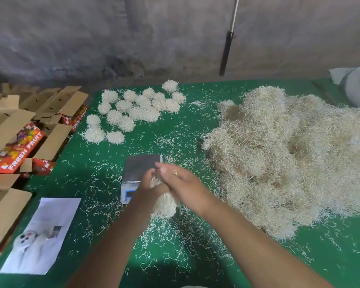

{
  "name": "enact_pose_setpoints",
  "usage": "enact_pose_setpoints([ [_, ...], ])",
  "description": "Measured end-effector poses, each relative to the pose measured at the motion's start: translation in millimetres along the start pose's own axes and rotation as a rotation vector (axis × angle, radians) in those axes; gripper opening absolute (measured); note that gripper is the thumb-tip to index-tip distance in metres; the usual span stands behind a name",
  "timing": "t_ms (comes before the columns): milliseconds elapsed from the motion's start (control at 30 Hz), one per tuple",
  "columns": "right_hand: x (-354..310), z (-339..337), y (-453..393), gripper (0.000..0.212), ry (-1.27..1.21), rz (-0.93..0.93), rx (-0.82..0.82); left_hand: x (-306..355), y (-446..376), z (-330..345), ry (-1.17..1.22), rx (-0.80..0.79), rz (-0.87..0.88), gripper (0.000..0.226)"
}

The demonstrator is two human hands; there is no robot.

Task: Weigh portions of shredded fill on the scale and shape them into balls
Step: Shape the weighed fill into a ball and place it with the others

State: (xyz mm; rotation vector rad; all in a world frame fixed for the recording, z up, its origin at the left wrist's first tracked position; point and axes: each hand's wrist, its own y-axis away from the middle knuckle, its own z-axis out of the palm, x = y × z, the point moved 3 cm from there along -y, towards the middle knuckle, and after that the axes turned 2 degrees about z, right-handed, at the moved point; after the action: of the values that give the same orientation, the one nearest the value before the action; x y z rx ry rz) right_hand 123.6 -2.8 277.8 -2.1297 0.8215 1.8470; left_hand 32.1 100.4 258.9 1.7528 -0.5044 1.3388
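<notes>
A clump of pale shredded fill [166, 204] is pressed between my two hands above the green table. My left hand [152, 185] cups it from the left and below. My right hand [181, 181] lies over it from the right, fingers stretched toward the scale. The small digital scale [140, 169] stands just behind the hands with a bare steel pan; its blue display is partly hidden by my left wrist. A big heap of loose fill [289, 159] covers the right side. Several finished balls [133, 109] lie in a group at the back left.
Open cardboard fruit boxes [25, 129] are stacked along the left edge. A printed paper sheet [42, 233] lies at the front left. Loose shreds litter the green table cover [195, 104]. A grey wall stands behind, and a white bag [355, 86] sits at the far right.
</notes>
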Motion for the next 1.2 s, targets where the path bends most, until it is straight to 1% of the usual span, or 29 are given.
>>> enact_pose_setpoints([
  [33, 0, 7, 0, 0.045, -0.012, -0.005, -0.013, 0, 0, -3, 0.101, 0.094, -0.037, 0.036],
  [67, 1, 13, 0, 0.046, -0.039, -0.001, -0.011, 2, 0, -2, 0.22, 0.152, -0.08, 0.043],
  [133, 6, 25, -1, 0.046, -0.108, 0.026, 0.008, 0, 3, -5, 0.349, 0.236, -0.072, 0.051],
  [167, 7, 32, -2, 0.044, -0.138, 0.028, 0.026, 0, 7, -3, 0.452, 0.266, -0.057, 0.042],
  [200, 7, 40, -4, 0.04, -0.159, 0.021, 0.059, 1, 10, -1, 0.489, 0.287, -0.028, 0.026],
  [233, 8, 48, -6, 0.036, -0.178, 0.006, 0.106, 3, 10, 1, 0.498, 0.308, -0.053, 0.022],
  [267, 9, 57, -8, 0.033, -0.185, -0.015, 0.168, 3, 10, 1, 0.571, 0.337, -0.079, 0.029],
  [367, 6, 75, -15, 0.027, -0.168, -0.056, 0.369, 15, 14, 9, 0.632, 0.266, -0.038, 0.044],
  [433, 6, 76, -23, 0.024, -0.199, -0.036, 0.476, 19, 18, 7, 0.639, 0.267, -0.062, 0.045],
  [467, 7, 74, -28, 0.03, -0.212, -0.038, 0.508, 18, 18, 3, 0.617, 0.258, -0.09, 0.042],
  [533, 8, 71, -37, 0.045, -0.216, -0.029, 0.54, 11, 15, -6, 0.604, 0.198, -0.151, 0.048],
  [567, 8, 73, -42, 0.049, -0.208, 0.001, 0.554, 8, 15, -11, 0.61, 0.179, -0.188, 0.049],
  [633, 15, 74, -49, 0.05, -0.208, 0.068, 0.553, 1, 14, -18, 0.639, 0.095, -0.301, 0.05],
  [700, 23, 83, -55, 0.048, -0.226, 0.092, 0.514, -13, 11, -35, 0.683, -0.004, -0.426, 0.056],
  [767, 31, 92, -55, 0.05, -0.114, 0.061, 0.455, -32, 3, -53, 0.736, -0.202, -0.528, 0.066],
  [800, 36, 97, -53, 0.054, -0.053, 0.052, 0.424, -41, 0, -62, 0.754, -0.305, -0.554, 0.068],
  [833, 42, 103, -51, 0.058, 0.003, 0.068, 0.399, -48, -3, -72, 0.749, -0.372, -0.561, 0.067],
  [900, 56, 113, -49, 0.067, 0.119, 0.146, 0.365, -63, -12, -91, 0.703, -0.45, -0.539, 0.056],
  [967, 66, 124, -46, 0.077, 0.164, 0.211, 0.298, -82, -24, -109, 0.66, -0.467, -0.52, 0.047],
  [1000, 70, 130, -46, 0.075, 0.163, 0.219, 0.257, -91, -31, -118, 0.636, -0.467, -0.523, 0.047],
  [1067, 73, 140, -48, 0.062, 0.159, 0.217, 0.19, -105, -45, -132, 0.531, -0.466, -0.509, 0.043],
  [1133, 78, 143, -52, 0.067, 0.164, 0.248, 0.176, -115, -67, -145, 0.421, -0.433, -0.475, 0.032],
  [1200, 83, 138, -55, 0.073, 0.163, 0.303, 0.215, -119, -98, -161, 0.328, -0.33, -0.429, 0.03],
])
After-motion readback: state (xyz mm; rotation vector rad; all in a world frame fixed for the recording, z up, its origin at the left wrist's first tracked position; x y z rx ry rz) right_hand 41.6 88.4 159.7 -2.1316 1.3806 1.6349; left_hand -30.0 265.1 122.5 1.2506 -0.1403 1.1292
